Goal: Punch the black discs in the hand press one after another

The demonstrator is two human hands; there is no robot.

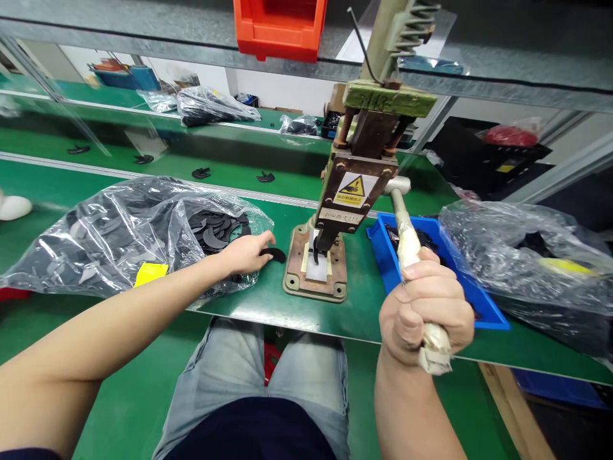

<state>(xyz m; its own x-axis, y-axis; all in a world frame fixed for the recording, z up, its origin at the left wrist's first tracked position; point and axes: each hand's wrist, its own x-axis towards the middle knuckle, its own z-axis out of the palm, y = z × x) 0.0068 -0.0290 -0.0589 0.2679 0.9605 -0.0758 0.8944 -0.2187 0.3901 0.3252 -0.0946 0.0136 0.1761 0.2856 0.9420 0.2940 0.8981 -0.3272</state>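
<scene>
My right hand (426, 306) is wrapped around the taped lever handle (407, 239) of a hand press (359, 172). The press stands on the green bench, with a small dark piece (315, 252) on the metal plate (317, 271) under its ram. Left of the press base, my left hand (246, 254) pinches a curved black piece (274, 255) between thumb and fingers. That hand is at the mouth of a clear plastic bag (119, 236), where many similar curved black pieces (213, 230) lie.
Right of the press sits a blue bin (383, 249) with dark parts, beside another plastic bag (531, 255). Behind, several black pieces (201, 173) lie in a row on a green strip. An orange bin (280, 29) rests on the shelf overhead.
</scene>
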